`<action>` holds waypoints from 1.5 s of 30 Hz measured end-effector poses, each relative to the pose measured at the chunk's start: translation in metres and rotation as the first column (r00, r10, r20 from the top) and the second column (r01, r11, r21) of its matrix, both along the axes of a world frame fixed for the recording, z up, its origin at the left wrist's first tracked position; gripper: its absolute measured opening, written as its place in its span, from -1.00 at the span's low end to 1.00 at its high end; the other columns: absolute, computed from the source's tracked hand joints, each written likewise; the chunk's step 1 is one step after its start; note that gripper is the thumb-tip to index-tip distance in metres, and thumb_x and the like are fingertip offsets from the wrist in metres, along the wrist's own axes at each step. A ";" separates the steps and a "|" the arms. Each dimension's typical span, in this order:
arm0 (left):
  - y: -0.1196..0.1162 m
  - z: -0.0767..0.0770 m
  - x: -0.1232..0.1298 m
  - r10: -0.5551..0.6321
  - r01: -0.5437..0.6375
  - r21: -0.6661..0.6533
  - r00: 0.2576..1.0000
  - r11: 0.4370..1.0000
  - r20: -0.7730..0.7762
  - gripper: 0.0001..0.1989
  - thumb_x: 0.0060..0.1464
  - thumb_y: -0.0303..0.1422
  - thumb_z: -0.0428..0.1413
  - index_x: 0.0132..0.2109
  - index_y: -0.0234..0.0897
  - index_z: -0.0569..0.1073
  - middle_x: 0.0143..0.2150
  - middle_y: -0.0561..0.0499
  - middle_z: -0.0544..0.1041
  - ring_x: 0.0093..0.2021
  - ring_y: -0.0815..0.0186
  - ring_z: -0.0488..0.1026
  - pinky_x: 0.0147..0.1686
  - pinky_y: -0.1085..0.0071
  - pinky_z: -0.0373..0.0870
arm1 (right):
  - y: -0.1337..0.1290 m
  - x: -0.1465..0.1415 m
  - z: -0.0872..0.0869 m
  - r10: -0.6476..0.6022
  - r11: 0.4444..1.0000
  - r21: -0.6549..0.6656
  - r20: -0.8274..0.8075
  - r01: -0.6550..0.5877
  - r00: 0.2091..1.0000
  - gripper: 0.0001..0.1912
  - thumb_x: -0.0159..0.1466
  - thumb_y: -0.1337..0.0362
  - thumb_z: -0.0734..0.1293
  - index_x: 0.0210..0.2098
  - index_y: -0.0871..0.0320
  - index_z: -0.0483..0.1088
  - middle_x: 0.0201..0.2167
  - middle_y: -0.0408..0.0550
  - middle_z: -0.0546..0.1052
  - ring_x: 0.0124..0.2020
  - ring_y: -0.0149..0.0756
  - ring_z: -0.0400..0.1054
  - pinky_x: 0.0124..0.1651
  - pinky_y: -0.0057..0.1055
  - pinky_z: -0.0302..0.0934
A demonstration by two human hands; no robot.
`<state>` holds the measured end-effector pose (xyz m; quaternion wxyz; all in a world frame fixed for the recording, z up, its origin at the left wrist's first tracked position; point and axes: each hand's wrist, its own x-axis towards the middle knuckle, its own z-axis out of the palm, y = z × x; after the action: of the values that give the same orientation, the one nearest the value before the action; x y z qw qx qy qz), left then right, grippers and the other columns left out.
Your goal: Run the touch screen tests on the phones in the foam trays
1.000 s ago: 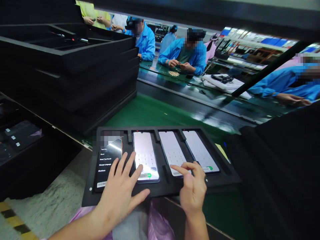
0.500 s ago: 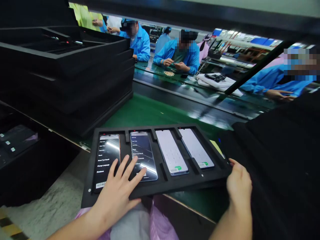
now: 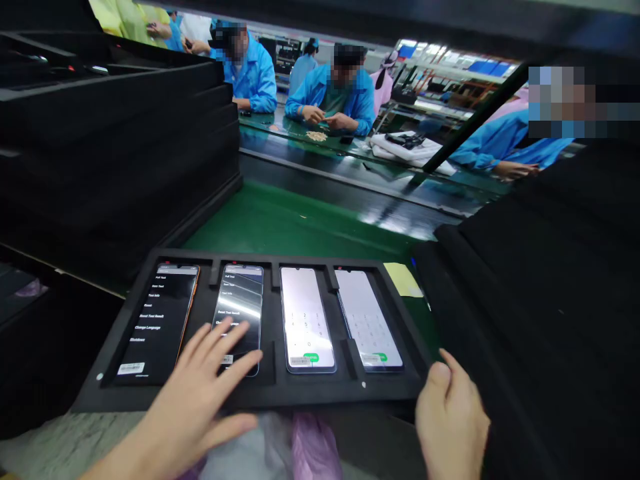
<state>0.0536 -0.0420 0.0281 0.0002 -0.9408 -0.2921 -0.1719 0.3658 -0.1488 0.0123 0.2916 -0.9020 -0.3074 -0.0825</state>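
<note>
While reaching in from seven o'clock with fingers spread, seen with left hand [image 3: 197,390] over the lower part of second phone [image 3: 245,283]; cannot tell whether touching or only hovering. At four o'clock, right hand [image 3: 453,417] beside the near right corner of black tray [image 3: 310,395], with index finger extended and the others curled; not clear if pressing on the tray. In this tray, side by side in separate compartments: first phone [image 3: 160,320] and second phone with dark menus, third phone [image 3: 306,293] and fourth phone [image 3: 367,300] with white keypads.

Around it, standing close on green table [image 3: 270,207]: left black stack [image 3: 125,147] at ten o'clock, and right black stack [image 3: 560,300] at three o'clock. Just beyond the far right corner, at two o'clock: yellow paper [image 3: 403,280]. Farther, toward one o'clock: dark pole [image 3: 475,120], crossing in front of the work area behind.

Hidden under left hand: some menu lines of second phone. Cut off by the picture edges: both stacks. Too small to read: labels on the phones.
</note>
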 end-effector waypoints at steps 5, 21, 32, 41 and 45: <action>-0.009 0.003 0.062 -0.011 0.007 0.080 0.999 0.997 0.046 -0.44 0.00 0.04 0.04 0.03 -0.24 0.40 0.19 -0.21 0.25 0.17 -0.07 0.13 0.01 0.00 0.22 | 0.019 -0.032 0.013 0.593 0.776 0.040 0.292 -0.629 0.750 -0.57 0.31 0.14 -0.01 -0.10 0.07 0.41 -0.17 0.05 0.37 -0.09 -0.14 0.25 0.02 -0.07 0.05; -0.005 0.000 0.070 0.019 -0.021 0.143 1.000 0.990 0.011 -0.39 -0.01 0.07 0.00 0.11 -0.15 0.32 0.20 -0.19 0.22 0.17 -0.04 0.09 0.02 0.05 0.09 | 0.034 -0.051 0.012 0.754 0.656 -0.150 0.191 -0.740 0.629 -0.66 0.31 0.32 0.03 -0.25 0.07 0.43 -0.34 -0.09 0.34 -0.25 -0.32 0.24 0.10 -0.03 -0.08; -0.005 0.001 0.069 -0.003 0.001 0.101 1.000 0.995 0.016 -0.47 -0.01 0.05 0.02 0.00 -0.18 0.41 0.19 -0.20 0.24 0.16 -0.07 0.09 -0.01 0.01 0.12 | 0.033 -0.051 0.012 0.738 0.673 -0.143 0.189 -0.726 0.647 -0.63 0.32 0.30 0.01 -0.18 0.02 0.43 -0.33 -0.10 0.34 -0.24 -0.31 0.26 0.10 -0.02 -0.07; -0.005 0.001 0.069 0.002 -0.006 0.110 1.000 0.994 0.028 -0.42 0.00 0.04 0.03 0.09 -0.18 0.34 0.19 -0.23 0.23 0.15 -0.09 0.11 -0.03 -0.01 0.16 | 0.046 -0.052 0.014 0.704 0.706 -0.250 0.147 -0.663 0.695 -0.63 0.33 0.17 0.02 0.02 0.02 0.29 -0.14 0.01 0.34 -0.02 -0.18 0.22 0.14 0.10 -0.06; -0.005 0.000 0.069 0.015 -0.019 0.089 0.999 0.996 0.047 -0.45 0.04 0.02 -0.01 0.09 -0.18 0.34 0.21 -0.22 0.20 0.16 -0.08 0.09 -0.01 0.00 0.14 | 0.059 -0.055 0.014 0.681 0.724 -0.311 0.185 -0.616 0.708 -0.62 0.33 0.14 0.03 0.03 0.03 0.30 -0.06 0.07 0.30 0.07 -0.12 0.15 0.14 0.14 -0.06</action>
<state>0.1222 -0.0472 0.0278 0.0373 -0.9331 -0.2920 -0.2065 0.3107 -0.0899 0.0259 0.1495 -0.7399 -0.6524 -0.0680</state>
